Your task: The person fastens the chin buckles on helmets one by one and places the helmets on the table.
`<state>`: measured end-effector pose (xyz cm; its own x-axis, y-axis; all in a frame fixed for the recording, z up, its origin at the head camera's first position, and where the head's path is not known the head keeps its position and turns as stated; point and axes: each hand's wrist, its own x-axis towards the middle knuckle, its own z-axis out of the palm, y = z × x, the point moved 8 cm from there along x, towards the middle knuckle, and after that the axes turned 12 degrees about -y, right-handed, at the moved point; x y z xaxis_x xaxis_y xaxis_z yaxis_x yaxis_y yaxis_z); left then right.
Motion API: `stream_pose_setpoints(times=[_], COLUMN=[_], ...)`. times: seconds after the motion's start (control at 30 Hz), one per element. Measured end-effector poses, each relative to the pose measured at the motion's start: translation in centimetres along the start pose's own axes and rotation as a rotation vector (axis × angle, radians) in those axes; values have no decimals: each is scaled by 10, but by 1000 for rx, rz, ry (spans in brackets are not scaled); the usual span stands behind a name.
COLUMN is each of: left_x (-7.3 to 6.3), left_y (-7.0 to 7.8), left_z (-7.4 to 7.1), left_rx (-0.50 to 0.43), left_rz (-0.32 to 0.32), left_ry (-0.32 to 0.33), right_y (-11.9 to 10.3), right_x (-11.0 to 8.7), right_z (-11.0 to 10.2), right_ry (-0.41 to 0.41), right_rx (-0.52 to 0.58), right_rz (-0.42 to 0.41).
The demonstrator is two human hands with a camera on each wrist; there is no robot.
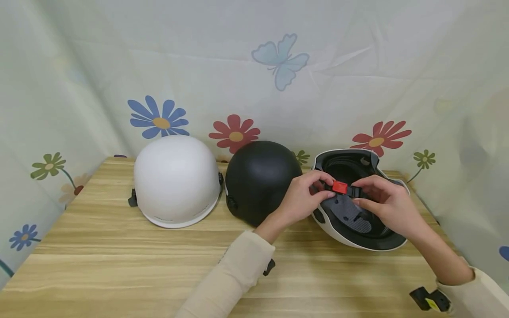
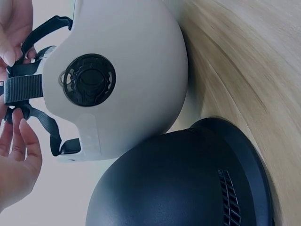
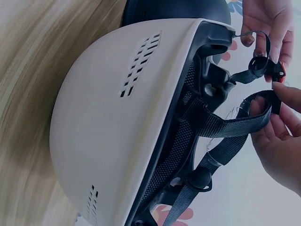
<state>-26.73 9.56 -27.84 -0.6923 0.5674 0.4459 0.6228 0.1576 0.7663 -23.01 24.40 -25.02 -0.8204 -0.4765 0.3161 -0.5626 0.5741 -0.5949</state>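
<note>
An upturned white helmet (image 1: 358,245) with a black padded lining lies at the right of the table. Above its opening, both hands work at the chin-strap buckle, which has a red part (image 1: 339,187) and a black part (image 1: 353,191). My left hand (image 1: 301,197) pinches the red end between thumb and fingers. On the other side, my right hand (image 1: 391,205) pinches the black end. The two parts meet; whether they are latched I cannot tell. In the right wrist view the black strap (image 3: 235,127) loops from the helmet to the right hand (image 3: 282,146).
Left of the upturned helmet stands a black helmet (image 1: 262,181), dome up, close beside it. A second white helmet (image 1: 176,176) stands dome up farther left. All are on a wood-grain table (image 1: 119,274), before a flowered curtain (image 1: 191,66).
</note>
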Motion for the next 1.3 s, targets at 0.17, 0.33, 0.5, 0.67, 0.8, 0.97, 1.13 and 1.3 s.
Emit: stream_pose_setpoints(times=[0.17,0.33,0.5,0.67,0.8,0.97,1.13,1.3], left_x=[0,0,0,-2,-3,-3,-3,-4], left_y=[0,1,-1,-2,-2,-1,0,1], left_z=[-1,-2,-1,-2,-3,-2,-1,-1], left_rx=[-11,-25,-19,-34,-52,-77,-97,-93], left_rz=[11,36,12,6,17,35,46,43], left_ry=[7,17,14,30,54,71,85,107], right_y=[0,2,2,1,2,2,1,1], right_x=[0,0,-1,-1,0,1,1,2], right_z=[1,2,3,4,4,4,3,3], right_ry=[8,17,10,4,3,-2,2,9], right_rx=[-31,-53,-63,-61,-68,-72,-78,-75], right_rz=[-11,15,16,19,22,26,36,53])
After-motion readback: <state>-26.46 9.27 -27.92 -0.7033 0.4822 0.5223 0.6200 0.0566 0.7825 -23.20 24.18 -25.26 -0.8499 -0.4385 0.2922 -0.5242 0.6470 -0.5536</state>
